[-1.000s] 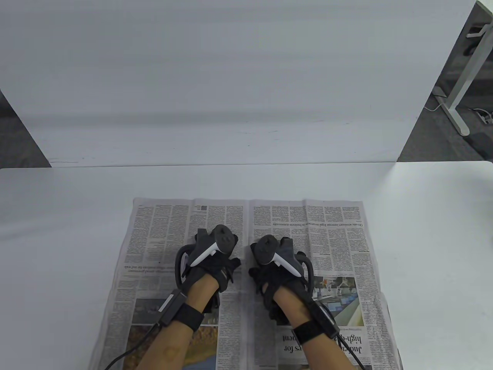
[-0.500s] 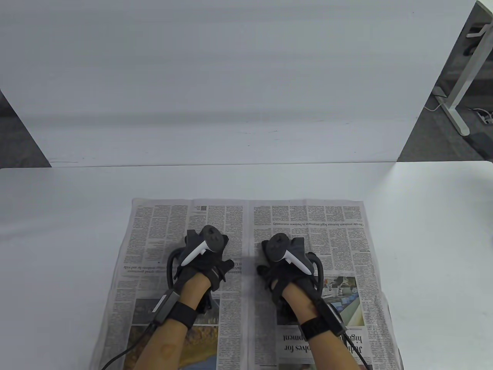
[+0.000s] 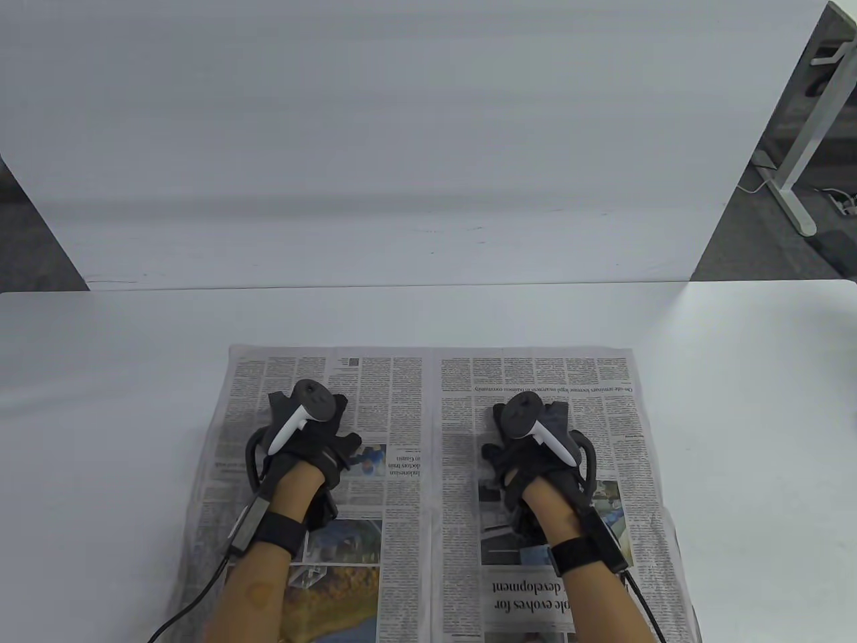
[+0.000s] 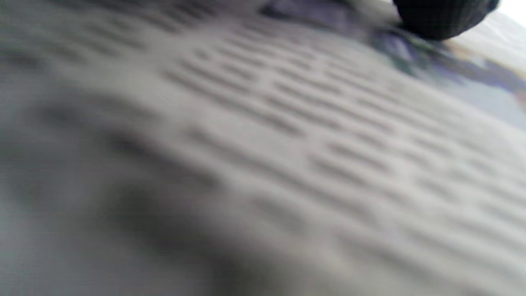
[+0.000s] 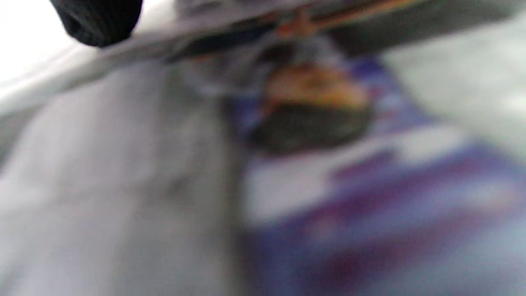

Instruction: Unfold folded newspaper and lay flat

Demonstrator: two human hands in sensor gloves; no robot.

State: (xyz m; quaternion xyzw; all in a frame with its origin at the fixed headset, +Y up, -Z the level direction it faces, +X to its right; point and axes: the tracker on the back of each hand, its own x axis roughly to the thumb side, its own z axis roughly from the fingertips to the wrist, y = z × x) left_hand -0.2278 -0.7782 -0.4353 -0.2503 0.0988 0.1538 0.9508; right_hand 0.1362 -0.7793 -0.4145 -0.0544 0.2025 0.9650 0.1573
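- My left hand (image 3: 304,435) rests palm-down on the left page of the paper (image 3: 428,429), roughly midway between the page's outer edge and the centre crease. I cannot tell how far its fingers are spread; the tracker and glove hide them from above.
- The left wrist view gives me only blurred lines of print passing close under the camera and one dark gloved fingertip (image 4: 444,18) at the top right, which suggests the hand is low against the sheet.
- The paper lies opened out as a two-page spread on the white bench (image 3: 100,402), print upside down to me, its near edge running out of the bottom of the table view.
- The centre crease (image 3: 432,469) runs away from me between my two hands; it looks a little raised, and the outer margins on both sides look slightly wavy.
- My right hand (image 3: 535,439) lies on the right page in the same way, palm-down, gripping nothing that I can see; its finger spread is hidden too.
- The right wrist view is a blur of grey print and a purple-blue photo, with one gloved fingertip (image 5: 100,20) at the top left.
- I judge the sheet light, limp and easy to tear or crumple, and likely to slide on the smooth bench. I would use flat palms rather than a pinch, stroking outward from the crease towards the edges, with light pressure so the paper does not bunch ahead of my hands.
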